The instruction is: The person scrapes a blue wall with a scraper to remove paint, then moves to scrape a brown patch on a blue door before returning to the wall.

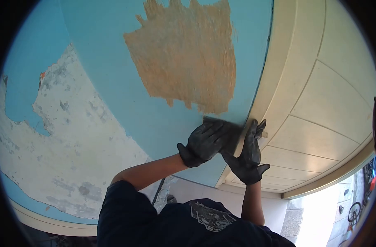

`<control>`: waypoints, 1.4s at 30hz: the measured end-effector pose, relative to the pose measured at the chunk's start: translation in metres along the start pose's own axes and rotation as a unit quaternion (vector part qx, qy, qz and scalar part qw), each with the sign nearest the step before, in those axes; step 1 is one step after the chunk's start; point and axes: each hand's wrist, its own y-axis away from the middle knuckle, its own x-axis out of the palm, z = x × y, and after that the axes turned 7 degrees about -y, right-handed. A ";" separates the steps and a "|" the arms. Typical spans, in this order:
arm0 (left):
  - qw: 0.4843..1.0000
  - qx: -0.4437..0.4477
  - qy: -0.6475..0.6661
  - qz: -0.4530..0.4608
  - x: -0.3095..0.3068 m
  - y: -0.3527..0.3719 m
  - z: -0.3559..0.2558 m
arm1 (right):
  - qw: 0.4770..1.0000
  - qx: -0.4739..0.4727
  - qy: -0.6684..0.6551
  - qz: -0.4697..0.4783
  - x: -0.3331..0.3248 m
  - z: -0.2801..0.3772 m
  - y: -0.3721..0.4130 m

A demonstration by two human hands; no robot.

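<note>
Both my hands wear black gloves. My left hand [205,142] lies over a thin, dark, flat sheet [231,138] against the light blue surface [167,127], its fingers stretched out. The sheet's kind cannot be made out. Just above it is a rough-edged tan patch [188,57] with streaks running along it. My right hand [247,154] is at the sheet's right side, beside the cream trim [274,90], with fingers extended and one digit sticking out to the right. Its contact with the sheet is partly hidden.
A large whitish area [77,136] with grey marks and peeling blue edges spreads across the left. Cream panels [328,99] with grooves line the right side. At the lower right, a bright paved area [319,210] shows with a bicycle wheel [354,212] beyond.
</note>
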 end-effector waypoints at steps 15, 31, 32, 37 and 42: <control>0.971 -0.209 0.101 -0.056 0.004 0.043 -0.026 | 0.995 -0.059 0.079 0.005 0.010 -0.018 0.004; 0.965 -0.241 0.048 -0.090 0.007 0.034 -0.007 | 0.978 -0.033 0.176 -0.105 0.047 -0.035 -0.006; 0.957 -0.273 0.002 -0.093 -0.008 0.029 0.018 | 0.979 -0.032 0.174 -0.105 0.045 -0.030 -0.006; 0.811 -0.547 -0.043 -0.203 -0.067 -0.002 0.143 | 0.981 -0.020 0.160 -0.104 0.046 -0.031 -0.004; 0.898 -0.305 -0.294 0.118 -0.046 -0.034 0.035 | 0.979 -0.019 0.163 -0.120 0.047 -0.033 -0.005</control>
